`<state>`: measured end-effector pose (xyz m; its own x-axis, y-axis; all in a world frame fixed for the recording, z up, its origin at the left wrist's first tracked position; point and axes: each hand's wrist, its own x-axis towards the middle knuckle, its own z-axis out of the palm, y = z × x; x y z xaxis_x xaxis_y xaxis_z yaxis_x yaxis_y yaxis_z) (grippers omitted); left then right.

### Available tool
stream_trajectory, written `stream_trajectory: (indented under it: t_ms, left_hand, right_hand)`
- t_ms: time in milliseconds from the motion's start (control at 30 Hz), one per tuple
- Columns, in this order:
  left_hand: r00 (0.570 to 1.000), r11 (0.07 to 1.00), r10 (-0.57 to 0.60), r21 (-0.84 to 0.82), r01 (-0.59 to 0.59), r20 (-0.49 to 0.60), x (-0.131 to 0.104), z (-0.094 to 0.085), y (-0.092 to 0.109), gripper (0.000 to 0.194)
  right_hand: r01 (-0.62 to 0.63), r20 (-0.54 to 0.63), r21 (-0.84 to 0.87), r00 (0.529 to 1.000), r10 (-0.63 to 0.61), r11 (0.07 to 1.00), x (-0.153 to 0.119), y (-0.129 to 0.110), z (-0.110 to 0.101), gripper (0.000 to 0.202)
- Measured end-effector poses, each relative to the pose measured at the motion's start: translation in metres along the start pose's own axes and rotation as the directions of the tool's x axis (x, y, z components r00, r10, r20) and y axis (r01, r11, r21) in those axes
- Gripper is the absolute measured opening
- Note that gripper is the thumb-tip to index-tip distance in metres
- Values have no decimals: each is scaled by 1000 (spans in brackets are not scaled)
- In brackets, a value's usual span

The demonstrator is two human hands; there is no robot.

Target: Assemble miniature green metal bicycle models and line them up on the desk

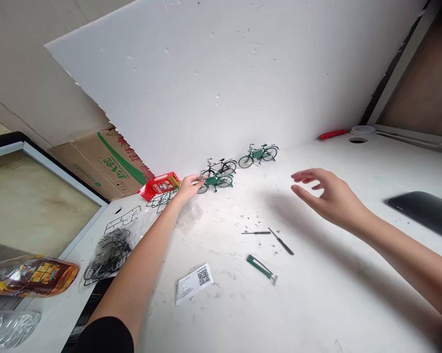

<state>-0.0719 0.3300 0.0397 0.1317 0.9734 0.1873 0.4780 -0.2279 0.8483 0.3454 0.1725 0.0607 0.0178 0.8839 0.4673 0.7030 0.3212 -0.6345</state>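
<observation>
My left hand (189, 189) reaches to the back of the table, its fingers closed on the front end of a green model bicycle (215, 181), which stands upright. Close behind that is a black model bicycle (226, 166). Another green model bicycle (258, 154) stands farther back to the right, against the white board. My right hand (325, 198) hovers above the table with fingers apart and nothing in it. Two small screwdrivers (260, 233) and a green tool-like part with a metal tip (260, 267) lie between my arms, among several tiny loose pieces.
On the left are a red packet (161, 185), green and black part frames (123, 218), a bag of black parts (108, 252) and a bottle of brown drink (40, 277). A printed card (194, 283) lies in front. On the right sit a black object (425, 211) and a red cutter-like tool (333, 134).
</observation>
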Motion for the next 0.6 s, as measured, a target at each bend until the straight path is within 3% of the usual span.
stream_trajectory:
  t_ms: [167, 267, 367, 500, 600]
  left_hand:
    - [1000, 1000, 4, 19, -4, -9, -5, -8, 2, 59]
    - [996, 998, 43, 46, -40, -76, -12, -15, 6, 51]
    - [995, 997, 61, 53, -57, -75, -17, -17, 9, 43]
    - [998, 999, 37, 36, -36, -52, -13, -8, 6, 24]
    - [996, 996, 82, 32, -80, -45, -6, 0, 0, 22]
  right_hand:
    - [62, 12, -124, 998, -61, 990, 86, 29, 25, 59]
    - [28, 11, -230, 1000, -26, 973, 143, 53, 45, 72]
    - [24, 67, -292, 998, -4, 956, 188, 69, 64, 78]
    - [-62, 71, -342, 993, 91, 938, 225, 80, 86, 78]
    - [-65, 72, -378, 992, 99, 924, 240, 85, 94, 74]
